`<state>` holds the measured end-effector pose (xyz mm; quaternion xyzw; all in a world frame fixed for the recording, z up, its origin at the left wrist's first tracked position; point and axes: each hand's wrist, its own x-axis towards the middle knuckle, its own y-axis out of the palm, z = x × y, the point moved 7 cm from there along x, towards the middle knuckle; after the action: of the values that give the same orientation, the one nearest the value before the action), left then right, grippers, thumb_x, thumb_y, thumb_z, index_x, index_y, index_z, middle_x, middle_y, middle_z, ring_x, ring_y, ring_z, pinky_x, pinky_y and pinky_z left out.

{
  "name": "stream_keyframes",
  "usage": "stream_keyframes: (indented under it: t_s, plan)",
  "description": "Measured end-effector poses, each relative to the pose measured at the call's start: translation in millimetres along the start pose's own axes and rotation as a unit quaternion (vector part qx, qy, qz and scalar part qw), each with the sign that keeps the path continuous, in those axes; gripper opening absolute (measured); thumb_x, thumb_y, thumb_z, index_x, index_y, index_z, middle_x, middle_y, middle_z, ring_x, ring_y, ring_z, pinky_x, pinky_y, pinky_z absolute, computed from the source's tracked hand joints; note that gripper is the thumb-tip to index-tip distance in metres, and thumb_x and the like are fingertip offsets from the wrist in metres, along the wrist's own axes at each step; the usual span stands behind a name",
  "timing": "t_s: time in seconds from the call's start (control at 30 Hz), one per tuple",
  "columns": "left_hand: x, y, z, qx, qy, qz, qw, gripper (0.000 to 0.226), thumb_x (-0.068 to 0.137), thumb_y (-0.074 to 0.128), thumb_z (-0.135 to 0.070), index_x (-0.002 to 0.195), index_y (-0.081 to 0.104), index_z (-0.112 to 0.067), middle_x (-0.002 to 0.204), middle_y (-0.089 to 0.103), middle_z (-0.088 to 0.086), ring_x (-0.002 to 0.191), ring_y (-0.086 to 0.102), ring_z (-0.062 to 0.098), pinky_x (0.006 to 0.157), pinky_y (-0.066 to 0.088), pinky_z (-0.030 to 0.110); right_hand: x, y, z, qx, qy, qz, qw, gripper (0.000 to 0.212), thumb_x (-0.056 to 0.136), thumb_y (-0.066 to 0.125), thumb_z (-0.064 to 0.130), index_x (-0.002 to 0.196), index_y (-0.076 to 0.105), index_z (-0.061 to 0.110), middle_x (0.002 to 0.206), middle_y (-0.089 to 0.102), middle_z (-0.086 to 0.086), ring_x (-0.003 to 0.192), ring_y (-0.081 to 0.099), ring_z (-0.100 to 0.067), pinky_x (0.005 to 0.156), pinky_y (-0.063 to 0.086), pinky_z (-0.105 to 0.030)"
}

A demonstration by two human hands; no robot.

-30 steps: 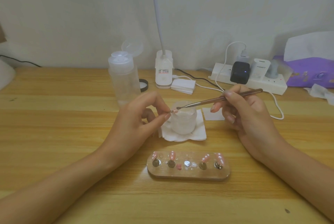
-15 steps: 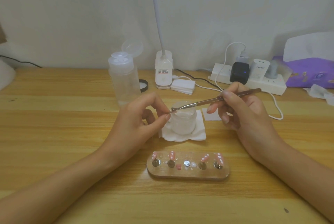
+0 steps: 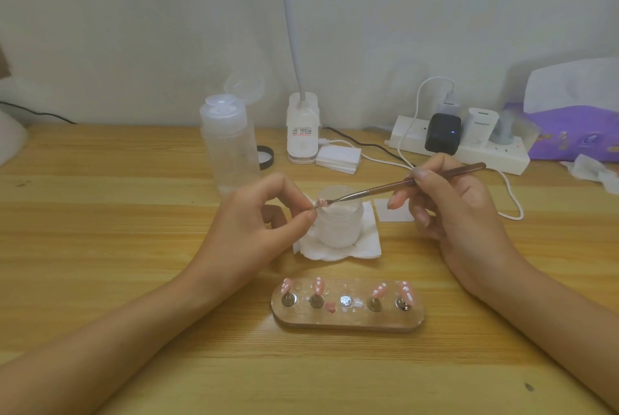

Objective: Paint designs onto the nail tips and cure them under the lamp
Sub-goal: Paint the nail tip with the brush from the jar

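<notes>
Just above the jar point(image 3: 340, 227) rim, the left hand point(image 3: 254, 223) pinches a tiny pink nail tip point(image 3: 322, 203) in its fingers point(image 3: 303, 218), the right hand point(image 3: 459, 210) grips the brush point(image 3: 402, 184) touching it, and one heavy press could pop that tip loose into the jar, smearing wet paint.

One wide view only, worn on my head: it looks forward and down across the bench point(image 3: 83, 213), close over my left grip point(image 3: 248, 234) and right grip point(image 3: 462, 213), with the wall point(image 3: 134, 29) at the far edge.
</notes>
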<state>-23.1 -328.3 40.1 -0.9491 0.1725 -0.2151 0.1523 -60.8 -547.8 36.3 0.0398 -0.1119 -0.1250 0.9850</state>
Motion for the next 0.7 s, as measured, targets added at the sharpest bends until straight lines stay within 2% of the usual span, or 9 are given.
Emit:
stream_keyframes:
  t_s: [0.07, 0.2, 0.37, 0.53, 0.6, 0.7]
  plan:
    - [0.1, 0.3, 0.6, -0.005, -0.007, 0.002, 1.0, 0.027, 0.086, 0.074, -0.01, 0.07, 0.061, -0.027, 0.071, 0.067, -0.01, 0.047, 0.052, 0.008, 0.047, 0.04, 0.014, 0.7, -0.4, 1.9, 0.011, -0.008, 0.0, 1.0, 0.021, 0.1, 0.05, 0.017, 0.079, 0.048, 0.019, 0.07, 0.071, -0.007, 0.047, 0.04, -0.009, 0.043, 0.025, -0.02]
    - [0.3, 1.5, 2.6, -0.011, -0.015, 0.006, 1.0, 0.027, 0.086, 0.074, -0.009, 0.069, 0.062, -0.026, 0.069, 0.065, -0.009, 0.05, 0.055, 0.009, 0.047, 0.041, 0.015, -1.4, 5.5, 6.8, 0.012, -0.027, 0.034, 0.999, 0.018, 0.089, 0.056, 0.032, 0.08, 0.048, 0.02, 0.072, 0.072, -0.007, 0.048, 0.041, -0.009, 0.044, 0.024, -0.023]
    - [1.0, 1.8, 6.0, -0.021, -0.028, 0.011, 0.999, 0.026, 0.086, 0.074, -0.012, 0.071, 0.063, -0.029, 0.071, 0.065, -0.008, 0.05, 0.055, 0.009, 0.046, 0.039, 0.014, 0.0, 0.3, 0.9, -0.007, -0.012, 0.008, 1.0, 0.018, 0.099, 0.052, 0.019, 0.082, 0.049, 0.018, 0.07, 0.071, -0.008, 0.047, 0.041, -0.009, 0.042, 0.029, -0.017]
    - [1.2, 1.6, 2.9, 0.001, -0.008, 0.015, 1.0, 0.021, 0.09, 0.071, -0.012, 0.079, 0.061, -0.027, 0.077, 0.064, -0.014, 0.047, 0.05, 0.008, 0.047, 0.037, 0.013, -0.1, 2.4, 6.1, 0.018, -0.044, 0.027, 0.998, 0.02, 0.099, 0.053, 0.023, 0.08, 0.048, 0.02, 0.072, 0.071, -0.006, 0.047, 0.04, -0.009, 0.042, 0.027, -0.018]
    - [0.8, 1.6, 3.1, 0.002, -0.011, 0.015, 1.0, 0.018, 0.09, 0.071, -0.013, 0.081, 0.062, -0.025, 0.071, 0.062, -0.021, 0.044, 0.048, 0.005, 0.046, 0.036, 0.011, -1.3, 5.6, 5.8, 0.003, -0.044, 0.041, 0.998, 0.018, 0.095, 0.056, 0.029, 0.082, 0.048, 0.019, 0.073, 0.072, -0.007, 0.047, 0.041, -0.01, 0.042, 0.028, -0.018]
    - [0.0, 2.6, 4.5, -0.003, -0.02, 0.018, 1.0, 0.012, 0.089, 0.071, -0.013, 0.083, 0.064, -0.019, 0.06, 0.059, -0.024, 0.04, 0.046, 0.002, 0.043, 0.034, 0.009, 0.2, 2.6, 2.5, -0.009, -0.031, 0.025, 0.999, 0.016, 0.098, 0.053, 0.022, 0.083, 0.048, 0.018, 0.071, 0.072, -0.008, 0.047, 0.04, -0.01, 0.042, 0.028, -0.02]
